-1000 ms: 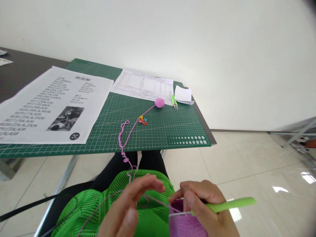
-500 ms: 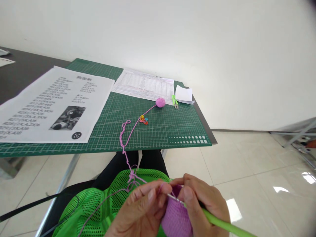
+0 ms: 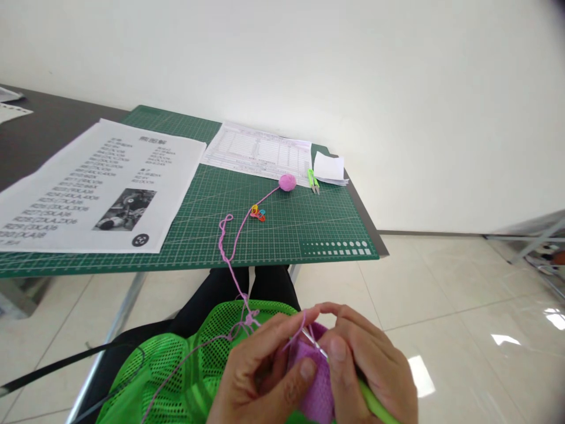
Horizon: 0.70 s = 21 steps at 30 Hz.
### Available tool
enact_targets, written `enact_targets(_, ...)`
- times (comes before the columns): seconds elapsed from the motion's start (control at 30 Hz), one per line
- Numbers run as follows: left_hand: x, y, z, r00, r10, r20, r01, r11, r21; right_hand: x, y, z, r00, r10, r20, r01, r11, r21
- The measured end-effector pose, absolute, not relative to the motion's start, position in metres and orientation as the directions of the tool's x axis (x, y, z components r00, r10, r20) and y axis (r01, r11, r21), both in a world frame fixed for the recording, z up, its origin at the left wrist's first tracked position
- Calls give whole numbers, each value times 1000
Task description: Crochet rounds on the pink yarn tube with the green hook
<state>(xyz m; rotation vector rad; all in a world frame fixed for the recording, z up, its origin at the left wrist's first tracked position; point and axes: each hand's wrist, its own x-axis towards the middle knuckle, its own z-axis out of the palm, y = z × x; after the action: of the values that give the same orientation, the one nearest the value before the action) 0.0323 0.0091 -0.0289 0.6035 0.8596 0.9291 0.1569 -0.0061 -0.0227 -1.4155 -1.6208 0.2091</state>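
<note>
Low in the view, my left hand (image 3: 269,371) pinches a purple crochet piece (image 3: 318,386) between thumb and fingers, with a strand of yarn looped over its index finger. Gripped in my right hand (image 3: 368,365) is a crochet hook (image 3: 375,403) with a thick green handle; its metal tip lies at the top edge of the piece, among yarn loops. From my left hand the purple yarn (image 3: 232,268) runs up, knotted and twisted in places, over the mat edge to a small yarn ball (image 3: 287,182). The inside of the piece is mostly hidden by my fingers.
A green cutting mat (image 3: 273,241) covers much of the dark table (image 3: 53,132). On it lie a printed pattern sheet (image 3: 83,188), a form (image 3: 260,150), green thread snips (image 3: 313,181), white paper slips (image 3: 329,168) and small coloured stitch markers (image 3: 258,214). A green mesh bag (image 3: 207,335) covers my lap.
My left index finger has lifted and stretched out, raising the yarn loop. The left thumb has moved down onto the crochet piece. The hook has tilted more steeply, and the hanging yarn has shifted right.
</note>
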Motion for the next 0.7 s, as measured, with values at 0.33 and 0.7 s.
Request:
enact_targets(0.33,38,-2,-38,99,914,-394,-412,398,820,152,1,-41,110,857,504,637,329,-698)
enact_targets(0.7,37,7,-35,222,874,-433,-479,484,732,148,-1,-51,158,826,542,467,421,-778)
